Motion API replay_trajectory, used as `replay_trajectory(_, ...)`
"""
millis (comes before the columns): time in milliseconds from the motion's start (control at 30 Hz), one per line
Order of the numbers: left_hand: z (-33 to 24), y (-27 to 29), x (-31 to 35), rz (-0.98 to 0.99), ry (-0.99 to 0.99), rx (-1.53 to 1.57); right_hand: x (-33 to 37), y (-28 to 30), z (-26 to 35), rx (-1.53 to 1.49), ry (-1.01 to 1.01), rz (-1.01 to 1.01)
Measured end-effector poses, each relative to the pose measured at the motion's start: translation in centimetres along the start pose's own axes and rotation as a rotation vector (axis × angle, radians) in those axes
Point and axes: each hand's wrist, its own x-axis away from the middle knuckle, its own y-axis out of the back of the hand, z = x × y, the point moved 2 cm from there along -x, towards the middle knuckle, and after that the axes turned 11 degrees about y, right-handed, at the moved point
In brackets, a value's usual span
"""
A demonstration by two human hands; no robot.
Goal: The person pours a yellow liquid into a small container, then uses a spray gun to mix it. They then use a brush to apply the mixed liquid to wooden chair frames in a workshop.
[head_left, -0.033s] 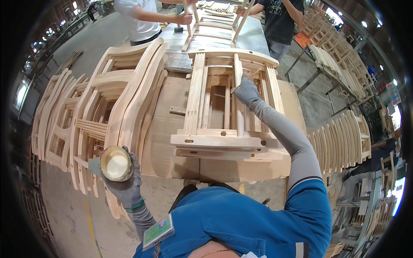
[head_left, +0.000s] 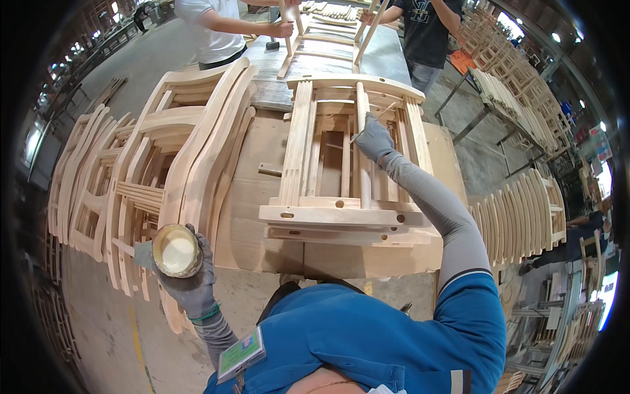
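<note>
My left hand [head_left: 190, 285], in a grey glove, is wrapped round a round tub [head_left: 159, 253] with a crusted rim. Pale cream liquid [head_left: 178, 253] fills part of it. In a grey glove too, my right hand [head_left: 375, 139] is closed at the round wooden rod [head_left: 365, 174] of a chair frame [head_left: 341, 211]. A thin stick [head_left: 388, 110] shows beside these fingers; its end is hard to make out. The frame lies flat on other frames stacked on cardboard [head_left: 252, 223].
Curved chair backs [head_left: 190, 157] stand in a row at left. Beyond the stack, two people handle a chair frame [head_left: 325, 39] on a metal-topped table [head_left: 269, 82]. A row of curved wooden parts [head_left: 518, 207] is at right, below a bench [head_left: 489, 98] of slats.
My right hand and the frame under it have shifted very slightly. The tub in my left hand stays almost in place.
</note>
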Motion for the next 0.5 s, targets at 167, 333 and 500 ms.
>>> replay_trajectory(167, -0.3, 0.1, 0.1, 0.074, -0.042, -0.014, -0.5, 0.1, 0.5, -0.060, 0.024, -0.057)
replay_trajectory(333, -0.8, 0.3, -0.4, 0.129, 0.002, 0.069, -0.2, 2.0, 1.1, -0.266, -0.021, -0.138)
replay_trajectory(500, -0.5, 0.6, -1.0, 0.168, -0.029, 0.092, -1.1, 4.3, 0.5, -0.402, 0.030, -0.139)
